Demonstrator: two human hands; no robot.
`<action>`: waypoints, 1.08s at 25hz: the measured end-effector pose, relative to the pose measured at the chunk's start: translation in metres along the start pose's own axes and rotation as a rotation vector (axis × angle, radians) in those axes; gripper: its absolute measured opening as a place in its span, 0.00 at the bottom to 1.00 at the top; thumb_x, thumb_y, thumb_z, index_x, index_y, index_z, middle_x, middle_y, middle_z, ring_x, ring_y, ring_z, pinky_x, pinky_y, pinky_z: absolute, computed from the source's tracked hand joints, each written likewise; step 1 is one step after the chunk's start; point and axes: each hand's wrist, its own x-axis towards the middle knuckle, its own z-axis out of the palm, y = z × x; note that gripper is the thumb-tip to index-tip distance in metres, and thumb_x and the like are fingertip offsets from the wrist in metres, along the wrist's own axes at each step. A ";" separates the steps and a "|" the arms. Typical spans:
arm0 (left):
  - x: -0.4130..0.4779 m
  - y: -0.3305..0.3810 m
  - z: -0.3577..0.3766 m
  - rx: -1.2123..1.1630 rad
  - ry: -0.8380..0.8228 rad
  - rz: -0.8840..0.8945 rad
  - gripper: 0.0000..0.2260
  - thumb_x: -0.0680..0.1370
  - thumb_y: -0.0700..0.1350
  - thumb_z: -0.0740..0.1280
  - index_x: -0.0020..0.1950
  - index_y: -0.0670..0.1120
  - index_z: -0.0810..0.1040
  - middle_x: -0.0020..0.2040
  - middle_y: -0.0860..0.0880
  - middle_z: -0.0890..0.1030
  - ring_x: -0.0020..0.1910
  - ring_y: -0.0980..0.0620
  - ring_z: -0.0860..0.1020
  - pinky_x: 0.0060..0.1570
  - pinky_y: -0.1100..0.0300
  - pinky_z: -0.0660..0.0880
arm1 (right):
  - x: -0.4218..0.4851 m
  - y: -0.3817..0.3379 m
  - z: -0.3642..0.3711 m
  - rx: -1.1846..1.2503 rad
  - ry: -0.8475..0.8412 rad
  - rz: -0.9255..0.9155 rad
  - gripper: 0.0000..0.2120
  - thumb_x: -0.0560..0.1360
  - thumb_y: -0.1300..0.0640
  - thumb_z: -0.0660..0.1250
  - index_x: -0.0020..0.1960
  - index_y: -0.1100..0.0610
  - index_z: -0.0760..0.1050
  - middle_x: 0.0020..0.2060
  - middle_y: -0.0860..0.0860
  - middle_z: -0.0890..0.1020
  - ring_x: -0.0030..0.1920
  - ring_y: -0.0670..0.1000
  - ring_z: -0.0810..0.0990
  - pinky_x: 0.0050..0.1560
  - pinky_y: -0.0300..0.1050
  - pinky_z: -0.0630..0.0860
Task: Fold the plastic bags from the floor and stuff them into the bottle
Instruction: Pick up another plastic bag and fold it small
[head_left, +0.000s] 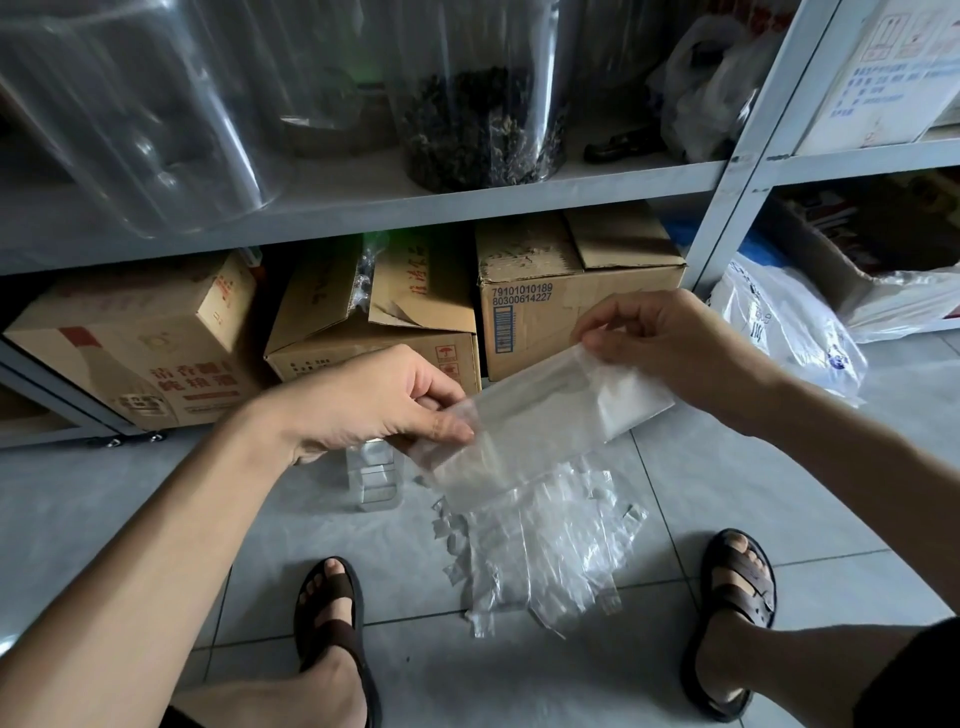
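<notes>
My left hand (374, 400) pinches one end of a thin, clear, oblong plastic bag (545, 415) between thumb and curled fingers. My right hand (670, 343) pinches the other end, higher up, so the bag hangs stretched on a slant between them. The film looks milky and doubled near my right hand and glassy near my left, so I judge I'm partway through folding this one. Next I'd bring the ends together into a narrow strip, tight enough for a small mouth. The film looks slippery and springy, so it would likely open again unless held pinched. Just below my left hand a clear, square-sided plastic bottle (375, 478) stands on the pale grey tiled floor (727, 467), its mouth hidden behind my hand. Below the held bag, between my brown sandals (332, 613), lies a crinkled heap of clear plastic bags (540, 540). Beyond both hands, brown cardboard boxes (550, 291) sit under a grey metal shelf (363, 213)
</notes>
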 end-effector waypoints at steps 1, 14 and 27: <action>0.000 0.002 0.002 0.004 -0.029 0.002 0.11 0.72 0.43 0.74 0.53 0.42 0.86 0.46 0.39 0.86 0.39 0.48 0.80 0.35 0.65 0.75 | -0.001 -0.001 0.001 -0.002 -0.021 0.008 0.06 0.77 0.60 0.70 0.45 0.50 0.83 0.34 0.42 0.81 0.35 0.40 0.75 0.37 0.30 0.70; 0.020 0.002 0.024 -0.208 0.054 0.047 0.05 0.76 0.39 0.70 0.48 0.38 0.85 0.45 0.38 0.86 0.35 0.47 0.85 0.37 0.55 0.82 | -0.011 -0.010 0.010 0.035 -0.247 0.110 0.22 0.77 0.44 0.62 0.58 0.61 0.77 0.46 0.57 0.84 0.45 0.55 0.83 0.46 0.48 0.81; 0.025 0.009 0.034 -0.432 0.393 0.148 0.04 0.77 0.40 0.70 0.44 0.42 0.84 0.40 0.46 0.86 0.35 0.55 0.82 0.33 0.65 0.79 | -0.014 0.002 0.040 0.966 -0.162 0.357 0.22 0.72 0.54 0.72 0.62 0.65 0.78 0.58 0.59 0.81 0.56 0.54 0.81 0.65 0.49 0.75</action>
